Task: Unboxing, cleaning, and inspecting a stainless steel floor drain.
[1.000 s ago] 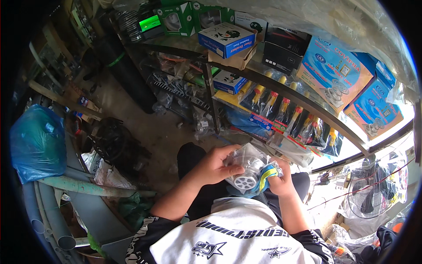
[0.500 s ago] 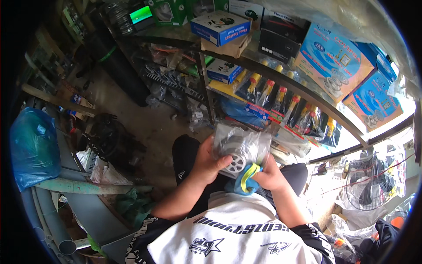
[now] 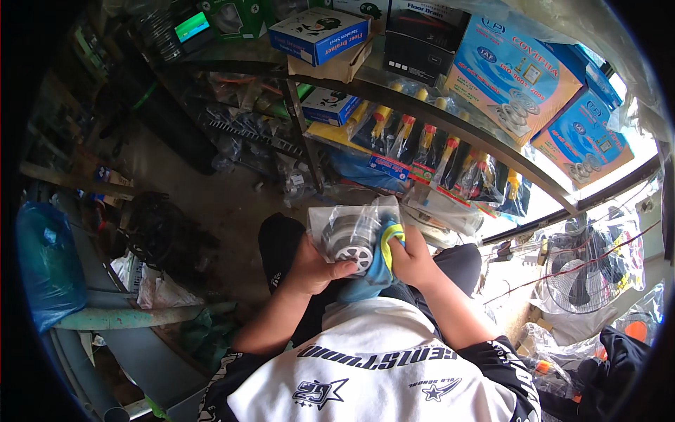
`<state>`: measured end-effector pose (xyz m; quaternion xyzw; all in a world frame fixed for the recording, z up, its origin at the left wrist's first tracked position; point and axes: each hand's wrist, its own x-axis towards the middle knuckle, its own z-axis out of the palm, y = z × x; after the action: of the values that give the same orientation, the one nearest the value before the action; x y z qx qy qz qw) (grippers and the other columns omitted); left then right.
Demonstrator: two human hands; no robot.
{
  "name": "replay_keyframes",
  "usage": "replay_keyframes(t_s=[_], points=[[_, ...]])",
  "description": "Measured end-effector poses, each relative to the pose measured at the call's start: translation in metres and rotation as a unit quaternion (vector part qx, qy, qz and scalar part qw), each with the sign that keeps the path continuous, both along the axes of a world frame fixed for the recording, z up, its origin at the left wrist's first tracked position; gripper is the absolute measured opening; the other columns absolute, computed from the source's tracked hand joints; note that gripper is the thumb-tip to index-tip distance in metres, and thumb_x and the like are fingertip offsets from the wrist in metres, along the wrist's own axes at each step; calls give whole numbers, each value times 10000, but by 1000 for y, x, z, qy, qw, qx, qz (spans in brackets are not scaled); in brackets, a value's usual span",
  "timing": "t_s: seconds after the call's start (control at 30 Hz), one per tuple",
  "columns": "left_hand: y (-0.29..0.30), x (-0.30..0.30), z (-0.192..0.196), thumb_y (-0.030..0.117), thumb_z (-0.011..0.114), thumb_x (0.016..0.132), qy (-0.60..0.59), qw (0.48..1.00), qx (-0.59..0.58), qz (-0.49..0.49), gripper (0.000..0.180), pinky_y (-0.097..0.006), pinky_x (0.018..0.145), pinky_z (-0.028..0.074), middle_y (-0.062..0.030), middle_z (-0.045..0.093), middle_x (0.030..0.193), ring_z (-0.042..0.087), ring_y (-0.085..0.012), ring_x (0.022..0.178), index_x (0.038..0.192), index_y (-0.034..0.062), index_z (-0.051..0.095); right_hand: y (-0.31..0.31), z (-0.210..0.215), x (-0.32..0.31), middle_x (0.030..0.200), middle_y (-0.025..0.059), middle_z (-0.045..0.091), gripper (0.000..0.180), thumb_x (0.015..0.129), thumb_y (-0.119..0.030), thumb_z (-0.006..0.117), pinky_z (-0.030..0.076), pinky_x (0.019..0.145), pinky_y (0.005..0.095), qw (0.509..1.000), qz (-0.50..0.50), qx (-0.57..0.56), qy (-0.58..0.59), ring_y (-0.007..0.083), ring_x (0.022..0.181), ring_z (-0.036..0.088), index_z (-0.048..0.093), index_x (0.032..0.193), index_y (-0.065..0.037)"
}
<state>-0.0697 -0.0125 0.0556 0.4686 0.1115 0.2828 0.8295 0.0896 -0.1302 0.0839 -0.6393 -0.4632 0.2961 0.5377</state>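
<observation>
Above my lap I hold a floor drain [image 3: 344,230] wrapped in clear plastic, with a square plate and a round grey body ending in a pale spoked wheel. My left hand [image 3: 314,269] is closed on its left side, thumb lying at the edge of the wheel. Closed round a blue cloth [image 3: 380,265] with a yellow-green edge, my right hand [image 3: 413,257] presses it against the drain's right side. The cloth hangs down towards my shirt, and the right fingers behind it are partly hidden.
Ahead stands a metal shelf [image 3: 485,146] with several boxes and bagged yellow-and-red handled tools [image 3: 427,141]. A fan [image 3: 581,274] is at the right. Grey pipes [image 3: 70,366] and a blue plastic bag [image 3: 49,260] lie at the left.
My right hand has moved the cloth up along the drain's right side. The drain has turned slightly and sits a little further left in the picture, as the whole view has shifted.
</observation>
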Motion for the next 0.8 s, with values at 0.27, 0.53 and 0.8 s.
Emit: replay_keyframes(t_s=[0.27,0.53,0.8], points=[[14,-30,-23,165,843,699,-15,992,-57,108,724,-342,957,470,-73,615,1161,603,-184,1067,1304,5,478,26,-16,24,1012,104,645,458,791,-49,675,462,819,298,998,21,54,-1,196,916,610,587,1240,-45],[45,-79,-72,282,805,725,-62,961,-152,221,708,-438,1004,458,-38,584,1182,569,-216,1121,1318,77,475,69,17,52,1027,67,614,472,840,-190,699,465,814,266,984,142,-14,109,129,949,589,566,1267,-37],[48,-102,-54,282,805,721,-117,954,-117,251,730,-459,981,479,-106,599,1178,587,-265,1108,1310,22,461,191,119,65,1280,223,533,717,762,-509,754,561,731,443,876,-197,146,-415,404,916,665,531,1313,-108]])
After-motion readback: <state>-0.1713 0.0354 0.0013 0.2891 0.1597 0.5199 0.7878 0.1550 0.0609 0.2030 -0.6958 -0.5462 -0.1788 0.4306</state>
